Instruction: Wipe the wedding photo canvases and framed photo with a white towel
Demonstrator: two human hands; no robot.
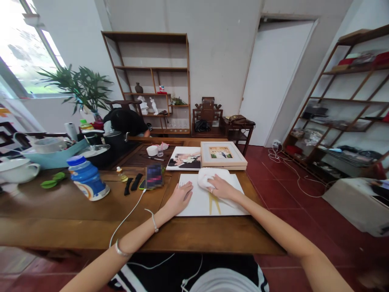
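Observation:
A white board point(194, 209) lies flat near the table's front edge, with two yellowish strips point(216, 206) on its lower middle. My left hand point(183, 197) rests on the board's left side, fingers stretched out and holding nothing. Over on the right, my right hand point(224, 188) is closed on a bunched white cloth point(221, 173) that lies against the board's upper part. Behind the board stand a framed photo point(209, 147) on a pale box and a photo panel point(184, 166) showing dark and white clothing.
Left of the board lie a phone point(150, 178) with a white cable, dark strips point(136, 181), a small bottle point(122, 175) and a blue bottle point(86, 178). A person in black point(126, 121) is bent down behind the table. Shelves point(148, 69) stand against the wall.

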